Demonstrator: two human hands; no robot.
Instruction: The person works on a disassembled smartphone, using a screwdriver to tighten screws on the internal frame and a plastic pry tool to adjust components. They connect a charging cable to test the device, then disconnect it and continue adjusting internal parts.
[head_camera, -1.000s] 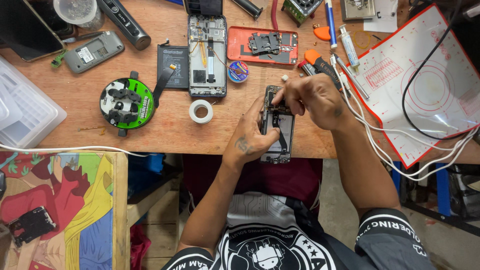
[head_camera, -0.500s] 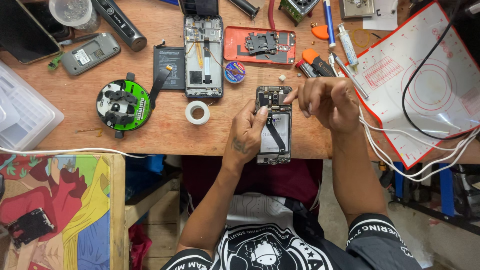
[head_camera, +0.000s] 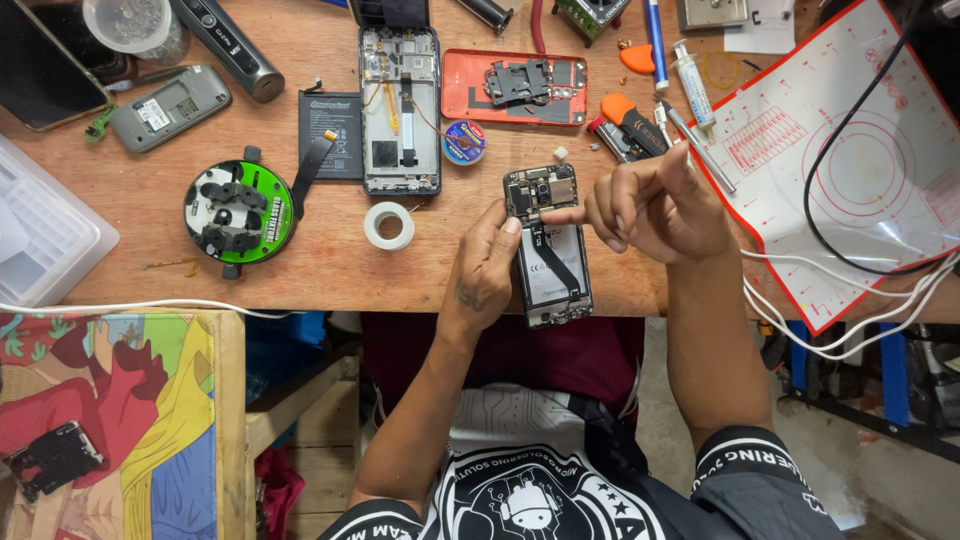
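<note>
gripping the opened phone along its left edge, the left hand curls partly closed, thumb on the frame; the phone lies back-up at the front edge of the wooden bench. right hand loosely curled, holding nothing visible, index fingertip touching the board near the phone's top. second opened phone lies further back, a black rectangular battery with a pale label just beside its left. orange back cover to its right. one white tape roll, one round green-and-black fixture, one small blue-rimmed spool. one red-bordered white mat on the right, black and white cables across it.
</note>
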